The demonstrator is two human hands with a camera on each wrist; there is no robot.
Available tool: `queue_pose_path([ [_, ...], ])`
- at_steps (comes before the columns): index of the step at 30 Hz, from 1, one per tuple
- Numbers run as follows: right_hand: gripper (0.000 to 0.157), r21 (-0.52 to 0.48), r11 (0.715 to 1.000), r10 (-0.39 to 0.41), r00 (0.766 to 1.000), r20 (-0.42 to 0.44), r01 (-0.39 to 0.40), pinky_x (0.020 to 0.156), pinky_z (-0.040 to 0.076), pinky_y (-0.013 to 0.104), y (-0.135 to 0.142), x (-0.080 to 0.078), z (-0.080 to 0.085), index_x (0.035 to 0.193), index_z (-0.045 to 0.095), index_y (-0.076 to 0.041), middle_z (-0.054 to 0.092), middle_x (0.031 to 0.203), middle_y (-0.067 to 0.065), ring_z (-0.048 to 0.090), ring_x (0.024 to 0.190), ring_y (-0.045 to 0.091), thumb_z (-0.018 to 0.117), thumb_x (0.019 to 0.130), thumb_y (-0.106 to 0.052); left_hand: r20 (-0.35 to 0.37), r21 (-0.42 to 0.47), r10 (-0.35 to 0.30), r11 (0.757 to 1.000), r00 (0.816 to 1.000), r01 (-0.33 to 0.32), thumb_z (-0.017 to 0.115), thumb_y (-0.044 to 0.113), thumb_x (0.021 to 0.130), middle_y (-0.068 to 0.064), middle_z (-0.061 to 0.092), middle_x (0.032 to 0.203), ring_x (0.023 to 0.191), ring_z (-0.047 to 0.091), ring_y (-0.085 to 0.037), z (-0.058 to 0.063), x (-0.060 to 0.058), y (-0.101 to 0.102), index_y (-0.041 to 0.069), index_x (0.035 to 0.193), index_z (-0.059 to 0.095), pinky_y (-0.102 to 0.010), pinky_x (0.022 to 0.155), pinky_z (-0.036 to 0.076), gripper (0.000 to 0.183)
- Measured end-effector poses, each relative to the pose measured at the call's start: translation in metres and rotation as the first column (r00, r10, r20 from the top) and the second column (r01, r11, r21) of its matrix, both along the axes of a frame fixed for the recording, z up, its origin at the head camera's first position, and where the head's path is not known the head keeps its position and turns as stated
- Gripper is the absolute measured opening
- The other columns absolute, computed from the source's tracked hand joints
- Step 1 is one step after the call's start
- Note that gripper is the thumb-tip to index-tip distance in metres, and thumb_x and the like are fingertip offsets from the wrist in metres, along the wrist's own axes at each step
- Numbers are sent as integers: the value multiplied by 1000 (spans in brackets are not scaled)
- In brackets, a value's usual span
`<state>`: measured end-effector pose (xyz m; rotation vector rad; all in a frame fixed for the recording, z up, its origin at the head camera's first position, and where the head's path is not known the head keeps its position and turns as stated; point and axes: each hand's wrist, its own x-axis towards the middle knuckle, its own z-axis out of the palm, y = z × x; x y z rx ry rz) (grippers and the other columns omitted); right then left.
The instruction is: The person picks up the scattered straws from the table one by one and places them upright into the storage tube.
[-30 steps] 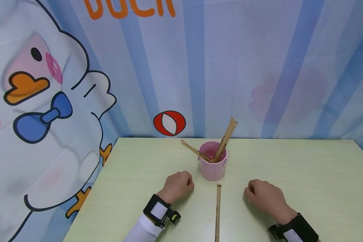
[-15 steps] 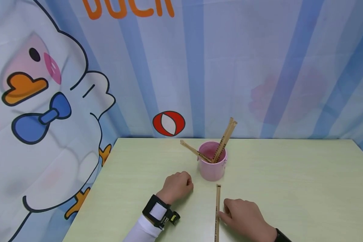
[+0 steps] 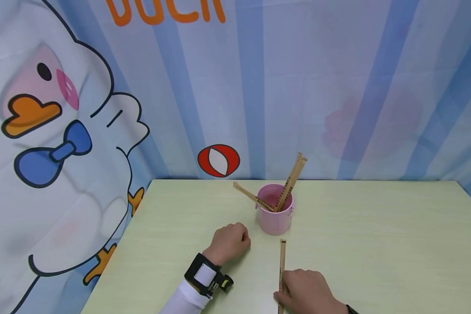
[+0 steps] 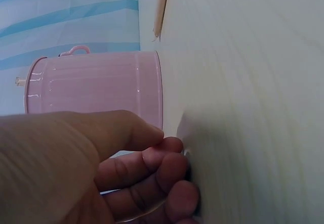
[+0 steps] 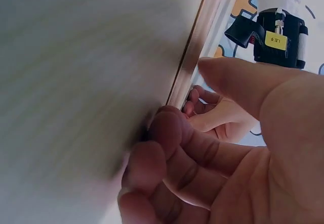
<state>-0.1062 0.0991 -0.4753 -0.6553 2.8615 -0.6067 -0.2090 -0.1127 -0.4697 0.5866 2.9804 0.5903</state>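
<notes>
A narrow tan stick (image 3: 282, 257) with dark printed marks lies lengthwise on the table, its near end hidden or out of frame. My right hand (image 3: 308, 290) is at its near part, thumb across to the left side and curled fingers on the right; the right wrist view shows the stick (image 5: 190, 57) running between them. To the left, my left hand (image 3: 228, 242) rests on the table with loosely curled fingers, holding nothing. Beyond it stands a pink bucket (image 3: 274, 223), which also appears behind the thumb in the left wrist view. Several similar sticks (image 3: 291, 183) lean in the bucket.
The pale table (image 3: 377, 218) ends at a back edge against a blue striped cloth (image 3: 310, 87) with a duck printed on it. A black wrist device (image 3: 206, 274) sits on my left forearm.
My right hand has moved left and nearer the front edge, from apart on the right to around the stick. My left hand, the bucket and the sticks have stayed put.
</notes>
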Motion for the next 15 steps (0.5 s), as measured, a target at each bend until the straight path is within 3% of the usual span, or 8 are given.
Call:
queue_pose_path([
  [10,24,105,994,3,999,49,-9,43,33,29,6,-4,5,61,51,-20,42,50,-8,37,45,8,66,78,-27,-8,-2,-2,1000,1000,2,57,14,80,9,30,50,48,32,-7,0,1,0,18,53,41,-26,44,26,32],
  [15,23,107,994,17,1000,-13,-16,41,31,28,12,-6,5,59,50,-20,40,47,-7,32,45,8,64,78,-20,-8,-5,-3,1000,1000,3,57,14,80,9,29,50,47,31,-6,-1,0,0,19,52,40,-26,44,25,32],
])
